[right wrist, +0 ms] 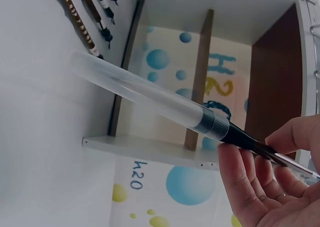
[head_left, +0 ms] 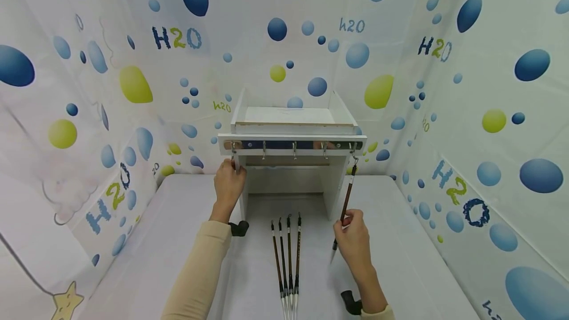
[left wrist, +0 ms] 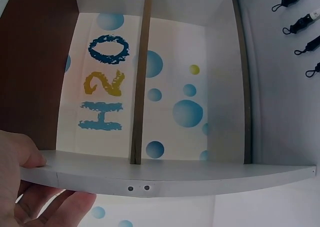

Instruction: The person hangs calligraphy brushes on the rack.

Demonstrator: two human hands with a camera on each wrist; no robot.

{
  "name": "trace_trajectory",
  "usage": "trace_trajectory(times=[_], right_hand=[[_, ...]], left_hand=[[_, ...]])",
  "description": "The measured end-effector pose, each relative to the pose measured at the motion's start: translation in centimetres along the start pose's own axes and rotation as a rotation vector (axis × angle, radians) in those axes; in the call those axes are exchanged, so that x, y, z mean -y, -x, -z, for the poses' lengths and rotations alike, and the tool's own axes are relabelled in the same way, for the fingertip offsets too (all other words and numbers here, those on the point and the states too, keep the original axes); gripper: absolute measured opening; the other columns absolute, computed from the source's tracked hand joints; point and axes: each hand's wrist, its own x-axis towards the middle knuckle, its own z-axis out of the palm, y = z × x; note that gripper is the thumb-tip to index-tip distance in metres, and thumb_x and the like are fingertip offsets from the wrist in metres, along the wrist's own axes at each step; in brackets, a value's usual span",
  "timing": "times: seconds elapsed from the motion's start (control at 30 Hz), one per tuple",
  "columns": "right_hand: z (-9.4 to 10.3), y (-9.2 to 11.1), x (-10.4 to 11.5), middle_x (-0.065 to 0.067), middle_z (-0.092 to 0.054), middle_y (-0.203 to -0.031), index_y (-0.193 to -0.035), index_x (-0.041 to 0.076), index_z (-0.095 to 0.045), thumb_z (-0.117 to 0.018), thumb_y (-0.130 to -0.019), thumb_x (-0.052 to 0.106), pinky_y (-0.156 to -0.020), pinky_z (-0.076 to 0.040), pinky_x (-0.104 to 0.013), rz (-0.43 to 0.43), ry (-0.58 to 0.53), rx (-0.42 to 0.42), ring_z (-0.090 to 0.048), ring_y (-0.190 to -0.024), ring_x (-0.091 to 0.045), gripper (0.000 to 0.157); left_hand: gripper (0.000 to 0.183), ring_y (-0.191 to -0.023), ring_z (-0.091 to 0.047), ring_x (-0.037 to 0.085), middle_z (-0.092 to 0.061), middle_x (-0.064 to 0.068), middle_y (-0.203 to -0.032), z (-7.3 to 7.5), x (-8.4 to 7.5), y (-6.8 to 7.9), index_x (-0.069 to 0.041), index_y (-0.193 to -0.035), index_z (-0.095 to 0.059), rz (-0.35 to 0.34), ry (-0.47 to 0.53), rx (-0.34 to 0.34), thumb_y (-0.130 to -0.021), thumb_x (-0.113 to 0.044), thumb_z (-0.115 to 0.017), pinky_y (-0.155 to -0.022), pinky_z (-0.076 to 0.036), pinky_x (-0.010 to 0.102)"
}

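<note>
My right hand (head_left: 353, 236) pinches a brown-handled calligraphy brush (right wrist: 240, 138) between thumb and fingers. The brush hangs tip down at a slant, with a clear cap (right wrist: 145, 94) over its bristles. Its top loop is at the rightmost hook (head_left: 353, 147) of the white shelf's (head_left: 293, 137) front rail; whether it is fully on the hook I cannot tell. My left hand (head_left: 229, 184) grips the shelf's left side panel (left wrist: 175, 179) below the leftmost hook, thumb on the inner face and fingers on the outer. Several more brushes (head_left: 289, 260) lie side by side before the shelf.
The shelf stands on a white-covered table (head_left: 369, 280) at the back, with an open tray-like top (head_left: 289, 114). Several hooks line its mirrored strip (head_left: 280, 144). Bubble-printed curtains (head_left: 275, 53) surround the table. Black wrist mounts (head_left: 351, 302) show at both wrists.
</note>
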Motion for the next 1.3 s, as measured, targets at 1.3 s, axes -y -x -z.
trace_trajectory(times=[1.3], right_hand=[[-2.5, -2.8, -3.7, -0.017, -0.065, -0.089, -0.112, -0.003, -0.054, -0.062, -0.088, 0.005, -0.049, -0.041, -0.030, 0.065, 0.113, -0.070, -0.060, -0.063, -0.024, 0.026]], left_hand=[[0.022, -0.079, -0.067, 0.046, -0.066, 0.024, -0.089, -0.1, 0.1, 0.0, 0.007, -0.097, -0.064, 0.039, 0.026, 0.025, -0.088, -0.012, -0.059, -0.068, -0.052, 0.058]])
